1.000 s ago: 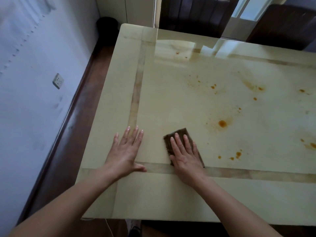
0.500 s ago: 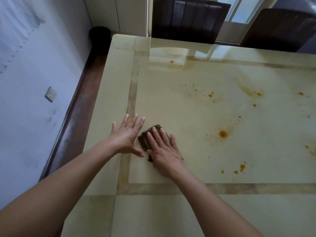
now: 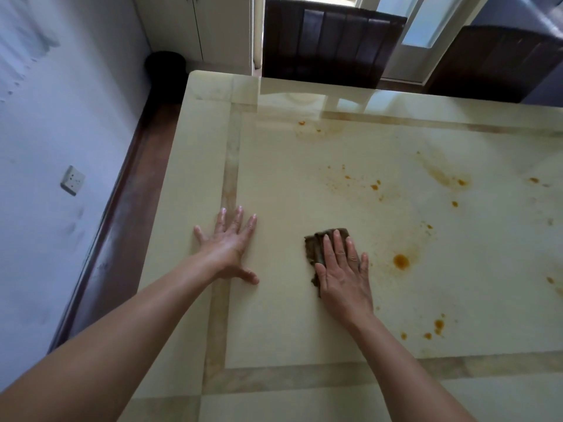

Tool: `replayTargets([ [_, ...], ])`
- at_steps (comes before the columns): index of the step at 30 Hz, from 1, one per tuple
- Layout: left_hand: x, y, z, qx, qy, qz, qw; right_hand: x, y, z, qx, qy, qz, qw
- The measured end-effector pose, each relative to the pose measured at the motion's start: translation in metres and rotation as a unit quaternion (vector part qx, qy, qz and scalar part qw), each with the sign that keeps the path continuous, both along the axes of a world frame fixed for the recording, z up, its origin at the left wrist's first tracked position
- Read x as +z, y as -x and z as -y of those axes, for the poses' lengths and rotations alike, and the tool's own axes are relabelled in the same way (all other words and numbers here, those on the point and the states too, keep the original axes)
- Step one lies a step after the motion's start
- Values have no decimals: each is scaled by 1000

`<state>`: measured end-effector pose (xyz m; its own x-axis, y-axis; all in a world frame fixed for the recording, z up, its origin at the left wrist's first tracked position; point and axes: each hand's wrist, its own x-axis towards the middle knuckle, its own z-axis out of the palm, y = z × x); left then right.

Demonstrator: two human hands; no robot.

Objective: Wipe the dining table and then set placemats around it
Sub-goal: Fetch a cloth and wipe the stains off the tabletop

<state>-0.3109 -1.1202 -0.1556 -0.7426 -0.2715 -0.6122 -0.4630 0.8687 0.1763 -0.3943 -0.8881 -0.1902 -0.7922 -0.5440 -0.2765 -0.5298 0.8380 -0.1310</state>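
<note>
The cream marble dining table (image 3: 289,166) fills the view, with orange stains (image 3: 401,261) spattered over its middle and right. A dark brown cloth (image 3: 315,246) lies flat on the table left of the biggest stain. My right hand (image 3: 342,271) presses down on the cloth with fingers together, covering most of it. My left hand (image 3: 230,246) rests flat on the bare table near the left inlay strip, fingers spread, holding nothing. No placemats are in view.
Two dark chairs (image 3: 332,44) (image 3: 493,62) stand at the far side of the table. A white wall with a socket (image 3: 72,180) runs close along the left, leaving a narrow strip of dark floor. A black bin (image 3: 166,68) sits in the far left corner.
My right hand has slid the cloth rightward, away from my left hand and toward the stains. My left hand stays flat by the inlay strip. The camera has leaned further over the table.
</note>
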Motion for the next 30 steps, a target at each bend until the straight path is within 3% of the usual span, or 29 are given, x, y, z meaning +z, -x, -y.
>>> replayTargets([
  [8,-2,1,-1,7,-3,-5,1000,0,-8,18,-12,-3,0,1000],
  [19,-8,0,-1,26,12,-19,999,3,7,109,128,47,28,990],
  [30,8,8,-4,9,49,19,999,-1,85,75,49,36,12,998],
])
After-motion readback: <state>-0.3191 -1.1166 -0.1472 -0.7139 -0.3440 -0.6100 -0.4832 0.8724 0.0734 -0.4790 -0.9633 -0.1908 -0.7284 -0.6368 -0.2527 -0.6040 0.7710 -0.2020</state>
